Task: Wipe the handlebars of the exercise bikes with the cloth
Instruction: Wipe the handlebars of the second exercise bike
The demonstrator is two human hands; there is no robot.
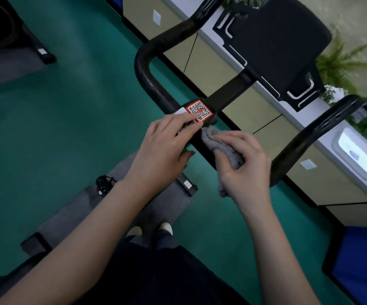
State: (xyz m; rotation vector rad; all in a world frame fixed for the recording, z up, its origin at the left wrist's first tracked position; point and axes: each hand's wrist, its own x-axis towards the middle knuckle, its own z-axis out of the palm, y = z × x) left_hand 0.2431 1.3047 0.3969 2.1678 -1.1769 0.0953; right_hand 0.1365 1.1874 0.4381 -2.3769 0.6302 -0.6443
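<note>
The right hand (246,164) is gripping the bunched grey cloth (220,148) against the handlebar (151,84) centre while the left hand (167,148) is bracing flat, fingers relaxed; she should be rubbing firmly outward along each curved grip.

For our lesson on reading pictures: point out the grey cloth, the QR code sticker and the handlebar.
grey cloth (220,148): head view, bunched middle beside the fingers.
QR code sticker (199,110): head view, centre of the red-bordered code.
handlebar (144,69): head view, left bend of the black bar.

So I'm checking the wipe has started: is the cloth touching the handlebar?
Touching. The head view shows the right hand pressing the grey cloth onto the handlebar crossbar, no gap.
</note>
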